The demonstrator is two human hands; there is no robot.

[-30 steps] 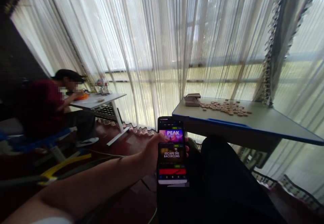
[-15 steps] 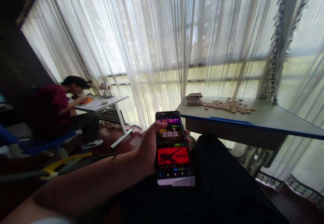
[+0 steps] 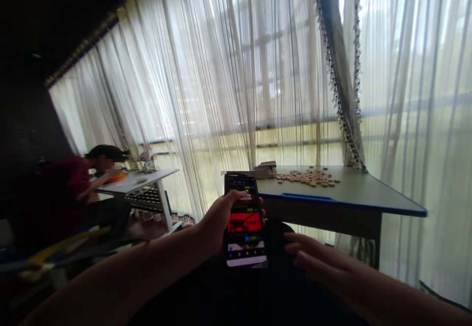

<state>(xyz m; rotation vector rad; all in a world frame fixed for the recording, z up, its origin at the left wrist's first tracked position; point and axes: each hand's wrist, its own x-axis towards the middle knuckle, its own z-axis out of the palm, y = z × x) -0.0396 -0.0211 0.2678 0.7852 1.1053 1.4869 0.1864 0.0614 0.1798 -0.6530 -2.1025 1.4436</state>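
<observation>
My left hand (image 3: 217, 220) grips a lit smartphone (image 3: 244, 220) upright over my lap, with the thumb lying across the top of its screen. My right hand (image 3: 313, 257) reaches in from the lower right, its fingers stretched out flat and empty just right of the phone. In front of me stands a grey table with a blue edge (image 3: 354, 193). Several small wooden pieces (image 3: 308, 177) lie scattered on it beside a low stack of dark flat boxes (image 3: 266, 168).
Sheer white curtains (image 3: 236, 85) cover tall windows behind the table, with a dark drape (image 3: 337, 65) hanging at the right. At the left another person in a dark red shirt (image 3: 73, 183) sits at a white table (image 3: 138, 179). Blue and yellow objects lie at lower left.
The view has tilted up and swung. My right hand has come into view beside the phone. The phone's screen has scrolled, and my left hand keeps hold of it.
</observation>
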